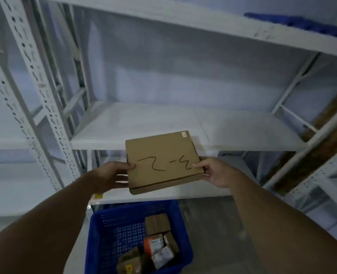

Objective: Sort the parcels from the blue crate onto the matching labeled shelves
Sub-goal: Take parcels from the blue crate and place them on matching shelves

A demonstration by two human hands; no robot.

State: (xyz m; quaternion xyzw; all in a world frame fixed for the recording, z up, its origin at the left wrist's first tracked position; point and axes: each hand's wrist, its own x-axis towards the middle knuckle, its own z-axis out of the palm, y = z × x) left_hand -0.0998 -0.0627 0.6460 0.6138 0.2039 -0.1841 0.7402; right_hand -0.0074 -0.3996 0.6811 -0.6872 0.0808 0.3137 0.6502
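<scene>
A flat brown cardboard parcel (pixel 162 161) with black handwritten marks on its top is held level in front of a white shelf board (pixel 144 125). My left hand (pixel 112 174) grips its left edge, thumb on top. My right hand (pixel 213 171) grips its right edge the same way. Its far edge overlaps the front lip of the shelf. Below, on the floor, stands the blue crate (pixel 104 234) with several small parcels (pixel 155 224) in its right half.
White metal shelving fills the view, with perforated uprights (pixel 25 76) at left and a higher board (pixel 203 20) overhead. A lower shelf (pixel 163 196) runs just above the crate. Another blue crate (pixel 302 22) sits on the top right. A second rack (pixel 321 175) stands right.
</scene>
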